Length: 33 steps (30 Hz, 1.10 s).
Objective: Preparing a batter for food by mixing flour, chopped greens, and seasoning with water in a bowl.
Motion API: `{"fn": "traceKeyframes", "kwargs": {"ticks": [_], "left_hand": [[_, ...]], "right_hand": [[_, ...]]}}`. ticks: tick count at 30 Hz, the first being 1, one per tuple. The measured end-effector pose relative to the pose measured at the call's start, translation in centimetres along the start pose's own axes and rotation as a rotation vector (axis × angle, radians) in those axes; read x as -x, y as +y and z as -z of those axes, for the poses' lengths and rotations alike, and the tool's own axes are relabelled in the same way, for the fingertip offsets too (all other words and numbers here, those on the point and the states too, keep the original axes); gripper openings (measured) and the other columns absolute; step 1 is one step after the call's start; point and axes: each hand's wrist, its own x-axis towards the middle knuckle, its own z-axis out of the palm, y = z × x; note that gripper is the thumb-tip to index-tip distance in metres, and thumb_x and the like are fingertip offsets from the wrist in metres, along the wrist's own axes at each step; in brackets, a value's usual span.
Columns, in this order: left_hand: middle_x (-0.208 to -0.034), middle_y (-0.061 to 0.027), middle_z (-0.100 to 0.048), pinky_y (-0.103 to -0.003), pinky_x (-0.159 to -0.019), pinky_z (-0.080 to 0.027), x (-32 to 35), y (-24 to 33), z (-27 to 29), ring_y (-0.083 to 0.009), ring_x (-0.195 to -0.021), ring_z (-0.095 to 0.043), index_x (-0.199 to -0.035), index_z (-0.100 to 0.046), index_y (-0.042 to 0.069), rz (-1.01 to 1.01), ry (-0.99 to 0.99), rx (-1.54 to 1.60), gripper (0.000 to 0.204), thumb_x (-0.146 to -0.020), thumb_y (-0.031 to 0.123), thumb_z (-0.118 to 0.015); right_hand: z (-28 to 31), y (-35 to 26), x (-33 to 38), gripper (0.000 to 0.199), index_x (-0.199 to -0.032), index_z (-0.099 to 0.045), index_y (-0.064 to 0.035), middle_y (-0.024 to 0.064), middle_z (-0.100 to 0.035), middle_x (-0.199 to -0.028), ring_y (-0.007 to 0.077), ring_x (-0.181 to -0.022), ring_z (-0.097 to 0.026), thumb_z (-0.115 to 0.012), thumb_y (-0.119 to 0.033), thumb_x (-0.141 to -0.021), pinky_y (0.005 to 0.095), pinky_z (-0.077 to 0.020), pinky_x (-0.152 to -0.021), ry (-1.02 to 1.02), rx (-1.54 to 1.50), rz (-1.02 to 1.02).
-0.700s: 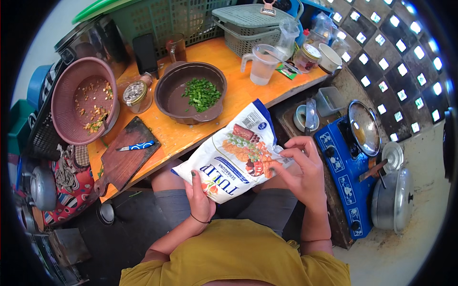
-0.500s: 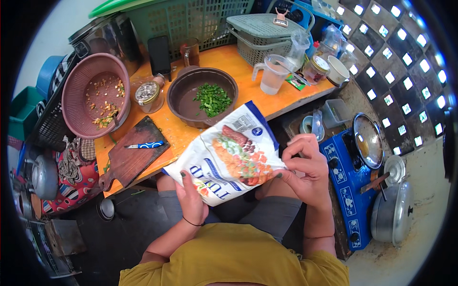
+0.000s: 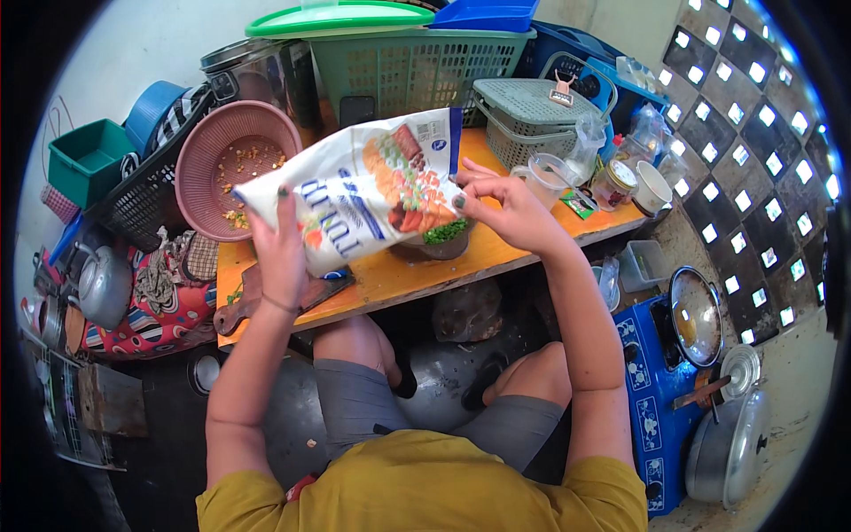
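A white plastic food packet (image 3: pixel 355 191) with blue trim and printed food pictures is held tilted above the table. My left hand (image 3: pixel 282 257) grips its lower left side, thumb across the front. At the packet's right edge, my right hand (image 3: pixel 507 208) pinches a corner between thumb and fingers. Below the packet sits a brown bowl (image 3: pixel 436 249), mostly covered by it, with chopped green leaves (image 3: pixel 446 233) showing at the edge. A wooden cutting board (image 3: pixel 253 297) lies near my left forearm, with a bit of blue knife handle (image 3: pixel 336 275) visible on it.
At the left stands a pink-brown colander (image 3: pixel 197 173) with food scraps inside. Toward the right are a clear measuring jug (image 3: pixel 547 180), a lidded jar (image 3: pixel 613 186) and a white cup (image 3: pixel 654 188). A blue stove (image 3: pixel 645 372) carries a pan (image 3: pixel 694 316), beside a metal pot (image 3: pixel 731 448).
Both hands have moved the packet forward and left, from over my lap to over the table. It now covers much of the bowl. The head view has shifted too.
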Motion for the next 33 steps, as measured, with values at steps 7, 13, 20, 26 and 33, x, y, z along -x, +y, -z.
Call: {"fn": "traceKeyframes", "kwargs": {"ticks": [7, 13, 20, 26, 33], "left_hand": [[-0.111, -0.0085, -0.063, -0.027, -0.078, -0.055, -6.5, 0.3, -2.5, -0.0122, -0.093, -0.065, -0.128, -0.041, 0.003, -0.094, -0.134, -0.163, 0.041, -0.102, 0.024, -0.064], [-0.108, -0.0122, -0.067, -0.03, -0.079, -0.055, -10.1, -0.7, -2.7, -0.0169, -0.096, -0.068, -0.125, -0.04, 0.0, -0.261, -0.278, -0.356, 0.052, -0.097, 0.031, -0.071], [-0.107, -0.0172, -0.069, -0.035, -0.083, -0.055, -10.3, -0.6, -3.6, -0.0217, -0.096, -0.069, -0.125, -0.041, -0.002, -0.344, -0.31, -0.506, 0.057, -0.094, 0.032, -0.074], [-0.108, -0.0191, -0.069, -0.037, -0.085, -0.055, -10.7, -1.3, -2.7, -0.0244, -0.098, -0.07, -0.125, -0.041, -0.002, -0.34, -0.332, -0.54, 0.057, -0.093, 0.031, -0.075], [-0.109, -0.0215, -0.068, -0.041, -0.085, -0.054, -10.8, -1.4, -3.2, -0.0308, -0.099, -0.07, -0.125, -0.044, 0.001, -0.356, -0.327, -0.566, 0.057, -0.091, 0.032, -0.076]], "right_hand": [[0.6, 4.1, -3.7, 0.045, -0.13, -0.061, -0.0026, 0.0132, -0.07, -0.116, 0.0193, -0.097, -0.069, -0.075, -0.018, -0.09, 0.0335, -0.0543, -0.088, 0.326, -0.034, -0.114], [1.2, 4.0, -6.0, 0.042, -0.137, -0.053, -0.0055, 0.0101, -0.069, -0.112, 0.011, -0.092, -0.068, -0.065, -0.008, -0.097, 0.0252, -0.0546, -0.071, 0.312, -0.082, -0.168], [0.9, 5.5, -7.4, 0.013, -0.106, -0.068, 0.002, 0.007, -0.074, -0.091, 0.0119, -0.081, -0.073, -0.063, -0.006, -0.097, 0.0258, -0.0576, -0.068, 0.348, -0.033, -0.206], [0.3, 6.4, -7.7, 0.012, -0.101, -0.071, 0.0035, 0.0082, -0.075, -0.085, 0.0118, -0.078, -0.074, -0.064, -0.005, -0.095, 0.0259, -0.0579, -0.069, 0.349, -0.003, -0.21], [0.4, 6.7, -7.9, 0.013, -0.101, -0.071, 0.0029, 0.0073, -0.075, -0.083, 0.0107, -0.076, -0.073, -0.065, -0.007, -0.096, 0.0239, -0.0554, -0.067, 0.393, 0.049, -0.211]]}}
